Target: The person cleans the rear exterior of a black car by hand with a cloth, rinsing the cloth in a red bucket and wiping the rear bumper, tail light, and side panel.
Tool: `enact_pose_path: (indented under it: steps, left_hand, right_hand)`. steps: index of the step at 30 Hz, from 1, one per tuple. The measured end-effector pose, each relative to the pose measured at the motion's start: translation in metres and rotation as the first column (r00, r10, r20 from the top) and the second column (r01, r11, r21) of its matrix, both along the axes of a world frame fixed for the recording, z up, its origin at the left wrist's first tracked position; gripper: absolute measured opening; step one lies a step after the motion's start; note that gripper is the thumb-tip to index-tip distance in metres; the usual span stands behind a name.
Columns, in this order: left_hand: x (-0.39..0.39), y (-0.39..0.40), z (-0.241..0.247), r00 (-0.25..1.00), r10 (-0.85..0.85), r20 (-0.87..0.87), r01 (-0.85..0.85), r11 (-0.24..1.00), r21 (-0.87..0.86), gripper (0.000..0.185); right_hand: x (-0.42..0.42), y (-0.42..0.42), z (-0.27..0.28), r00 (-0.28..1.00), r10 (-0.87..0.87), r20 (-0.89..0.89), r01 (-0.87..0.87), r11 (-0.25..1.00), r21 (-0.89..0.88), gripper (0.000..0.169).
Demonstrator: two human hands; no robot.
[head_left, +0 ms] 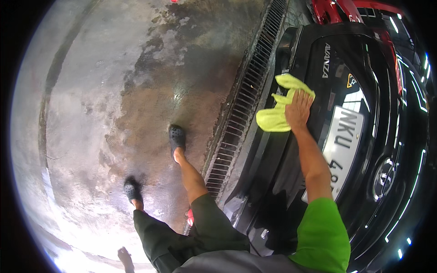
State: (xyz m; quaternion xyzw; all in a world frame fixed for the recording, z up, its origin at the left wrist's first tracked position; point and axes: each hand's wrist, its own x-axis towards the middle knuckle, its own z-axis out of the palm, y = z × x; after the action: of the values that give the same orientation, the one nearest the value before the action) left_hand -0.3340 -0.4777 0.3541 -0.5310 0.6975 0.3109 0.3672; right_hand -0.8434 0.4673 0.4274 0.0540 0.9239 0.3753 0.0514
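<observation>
My right hand (299,108) presses a yellow-green cloth (278,119) against the black rear bumper of a Toyota car (307,51). The fingers lie close together over the cloth, and its loose folds hang out towards the floor drain. Just beyond the hand is the glossy tailgate, with a white licence plate (343,136) that bears writing and a chrome emblem (384,179). Low at the bottom left, my left hand (124,255) hangs away from the car near the wet floor's glare. It is small and blurred, touching nothing that I can see.
A metal drain grate (239,112) runs along the floor beside the bumper. The concrete floor (153,95) is wet and stained in patches. My feet, in dark clogs (177,136), stand left of the grate. Part of a red vehicle (336,12) shows at the top right.
</observation>
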Motion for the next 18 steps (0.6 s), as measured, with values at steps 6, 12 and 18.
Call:
enact_pose_path:
  steps: [6, 12, 18]
  left_hand:
    - [0.067, 0.075, 0.069, 0.86, 0.504, 0.078, -0.507, 0.827, 0.242, 0.041]
    - [-0.002, 0.115, 0.042, 0.977, -0.064, 0.205, 0.023, 0.98, 0.196, 0.036]
    - [-0.058, 0.09, 0.014, 0.983, 0.151, 0.102, -0.165, 0.976, 0.142, 0.041]
  right_hand:
    - [-0.115, 0.077, -0.003, 0.926, 0.092, 0.366, -0.087, 0.996, -0.029, 0.063]
    - [-0.078, -0.019, -0.004, 0.68, -0.142, 0.719, 0.056, 0.988, 0.142, 0.104]
    - [0.131, -0.119, -0.029, 0.597, -0.103, 0.796, -0.011, 0.991, 0.137, 0.09]
